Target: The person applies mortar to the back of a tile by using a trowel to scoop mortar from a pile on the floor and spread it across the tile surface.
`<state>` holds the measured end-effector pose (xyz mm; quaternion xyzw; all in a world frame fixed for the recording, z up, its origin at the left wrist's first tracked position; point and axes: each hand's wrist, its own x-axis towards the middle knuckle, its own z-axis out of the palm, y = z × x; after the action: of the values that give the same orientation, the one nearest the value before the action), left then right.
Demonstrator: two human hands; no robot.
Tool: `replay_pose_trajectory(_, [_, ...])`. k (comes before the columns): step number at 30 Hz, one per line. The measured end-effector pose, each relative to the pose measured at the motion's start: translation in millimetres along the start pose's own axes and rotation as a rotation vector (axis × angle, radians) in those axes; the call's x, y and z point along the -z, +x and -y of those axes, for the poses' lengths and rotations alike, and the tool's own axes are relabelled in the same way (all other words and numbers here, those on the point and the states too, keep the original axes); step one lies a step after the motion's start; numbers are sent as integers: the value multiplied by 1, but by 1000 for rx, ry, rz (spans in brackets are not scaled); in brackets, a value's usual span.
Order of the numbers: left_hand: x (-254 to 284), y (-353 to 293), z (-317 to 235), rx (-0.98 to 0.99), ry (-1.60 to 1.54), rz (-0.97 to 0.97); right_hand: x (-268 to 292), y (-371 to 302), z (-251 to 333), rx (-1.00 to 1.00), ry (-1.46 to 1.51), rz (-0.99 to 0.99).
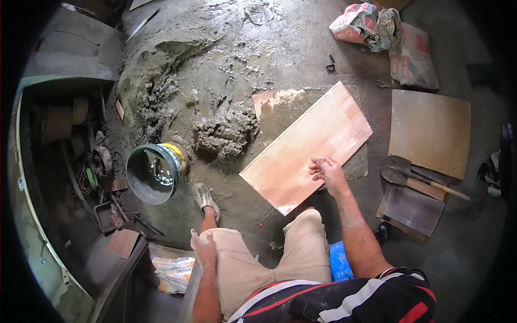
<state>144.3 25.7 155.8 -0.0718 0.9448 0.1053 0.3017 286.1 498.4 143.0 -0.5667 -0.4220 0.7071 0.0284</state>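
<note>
My right hand (327, 173) is over a large pinkish-tan tile (307, 145) with a finely ribbed face. Its fingers are curled together, with something small and greyish at the tips that I cannot make out. The tile lies slantwise in front of my right knee, partly covering a mortar-smeared board (280, 105). Beside my left thigh rests my left hand (203, 248), fingers stretched out and holding nothing I can see. Ahead of my left foot is a heap of wet grey mortar (226, 134). A bucket of water (152, 175) stands to its left.
Cement bags (414, 56) lie at the far right. Nearer are a tan board (431, 129), a shovel (398, 172) and a dark tile (413, 210). On the left, a cluttered recess holds cables and tools. White-and-orange bags (175, 272) sit by my left arm.
</note>
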Motion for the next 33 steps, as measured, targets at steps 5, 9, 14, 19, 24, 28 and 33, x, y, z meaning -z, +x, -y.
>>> replay_pose_trajectory(5, [-47,60,8,-309,131,24,-131,42,-10,20,-162,334])
replay_pose_trajectory(9, [-87,128,-15,-579,-8,167,-261,119,-43,210,-559,342])
replay_pose_trajectory(14, [-132,202,-22,-627,-109,532,-342,297,-127,483,-1325,11])
replay_pose_trajectory(19, [-128,242,-31,-334,-226,628,-329,424,-116,-18,-1812,-107])
replay_pose_trajectory(24, [-105,250,-32,-298,-221,758,-277,474,-131,-226,-1896,-239])
replay_pose_trajectory(28, [-106,251,-30,-373,-214,834,-238,494,-145,-274,-1912,-315])
replay_pose_trajectory(33, [-97,259,-32,-344,-169,880,-225,496,-165,-170,-1915,-383])
